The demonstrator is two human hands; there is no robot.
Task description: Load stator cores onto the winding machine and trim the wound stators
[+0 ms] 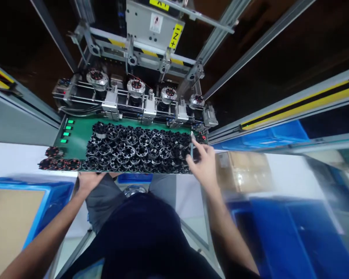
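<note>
A green tray (pixel 75 136) lies in front of me, packed with several black ring-shaped stator parts (pixel 139 149). My right hand (pixel 203 162) reaches to the tray's right edge, fingers spread over the outermost parts, nothing clearly held. My left hand (pixel 87 180) is at the tray's near left edge, under its rim; its fingers are hidden. More black parts with copper windings (pixel 58 162) sit at the tray's left corner.
Behind the tray a machine holds a row of wound stators (pixel 136 87) on fixtures beneath a grey head (pixel 154 23). Blue bins (pixel 291 232) are at right, a cardboard box (pixel 244 170) beside my right hand, a blue bin with cardboard (pixel 14 217) at left.
</note>
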